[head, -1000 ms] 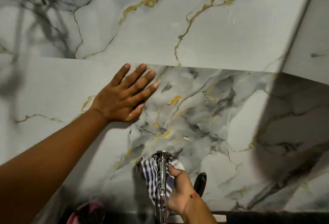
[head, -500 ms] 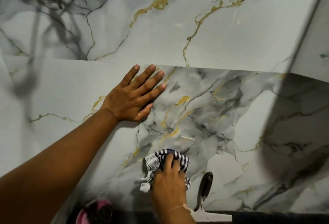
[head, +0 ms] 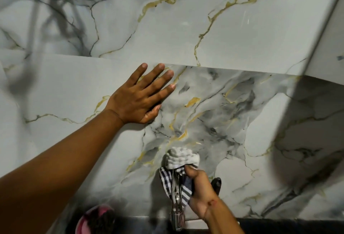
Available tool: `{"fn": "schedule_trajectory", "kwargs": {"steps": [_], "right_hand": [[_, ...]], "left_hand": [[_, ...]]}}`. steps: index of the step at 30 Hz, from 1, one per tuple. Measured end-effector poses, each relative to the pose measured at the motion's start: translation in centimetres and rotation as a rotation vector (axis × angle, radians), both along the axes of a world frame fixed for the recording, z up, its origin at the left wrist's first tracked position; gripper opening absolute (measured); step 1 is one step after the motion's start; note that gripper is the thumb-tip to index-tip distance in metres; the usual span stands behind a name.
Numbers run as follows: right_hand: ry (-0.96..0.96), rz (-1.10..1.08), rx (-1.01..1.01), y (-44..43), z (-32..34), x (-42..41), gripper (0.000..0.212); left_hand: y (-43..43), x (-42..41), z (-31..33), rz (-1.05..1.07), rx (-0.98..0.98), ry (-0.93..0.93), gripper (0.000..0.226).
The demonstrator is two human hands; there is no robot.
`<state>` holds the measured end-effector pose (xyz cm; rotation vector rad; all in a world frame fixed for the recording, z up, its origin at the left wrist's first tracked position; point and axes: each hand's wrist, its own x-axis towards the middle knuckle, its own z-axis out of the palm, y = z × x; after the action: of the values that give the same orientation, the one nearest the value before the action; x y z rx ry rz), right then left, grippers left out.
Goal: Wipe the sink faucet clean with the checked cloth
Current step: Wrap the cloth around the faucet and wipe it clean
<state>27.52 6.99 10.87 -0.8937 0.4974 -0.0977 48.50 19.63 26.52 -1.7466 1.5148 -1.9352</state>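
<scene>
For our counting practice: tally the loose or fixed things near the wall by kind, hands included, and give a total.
Hands: 2, left hand and right hand
Checked cloth: 1
Faucet: 1
Black handle: 1
Pink object: 1
Total: 6

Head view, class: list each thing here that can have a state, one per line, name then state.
Left hand: open, fingers spread, flat against the marble wall.
Right hand: closed on the checked cloth.
Checked cloth: bunched over the faucet's top, tails hanging down both sides.
Faucet: chrome stem partly wrapped; no water visible.
Dark handle: upright behind the right hand, untouched.
</scene>
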Motion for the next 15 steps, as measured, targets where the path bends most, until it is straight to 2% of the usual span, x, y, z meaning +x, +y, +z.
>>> {"fn": "schedule_trajectory", "kwargs": {"steps": [2, 4, 8, 11, 13, 15], "right_hand": [[-0.062, 0.016, 0.245, -0.7, -1.0, 0.0, 0.042], [-0.082, 0.026, 0.352, -0.7, -2.0, -0.5, 0.05], [-0.114, 0.053, 0.253, -0.3, -5.8, -3.1, 0.061], [0.081, 0.011, 0.062, -1.0, -7.8, -3.9, 0.07], [0.016, 0.031, 0.174, -1.1, -5.4, -2.8, 0.068], [-0.062, 0.079, 0.211, -1.0, -2.7, -1.6, 0.053]], "left_hand": [[0.0, 0.1, -0.1, 0.007, -0.001, 0.002, 0.068], [0.0, 0.3, -0.1, 0.012, -0.002, 0.0, 0.068], [0.1, 0.3, -0.2, 0.024, 0.01, 0.009, 0.068], [0.1, 0.2, -0.3, 0.031, 0.014, 0.017, 0.068], [0.1, 0.2, -0.1, 0.038, 0.01, 0.017, 0.068], [0.2, 0.2, 0.1, 0.039, 0.009, 0.005, 0.067]]}}
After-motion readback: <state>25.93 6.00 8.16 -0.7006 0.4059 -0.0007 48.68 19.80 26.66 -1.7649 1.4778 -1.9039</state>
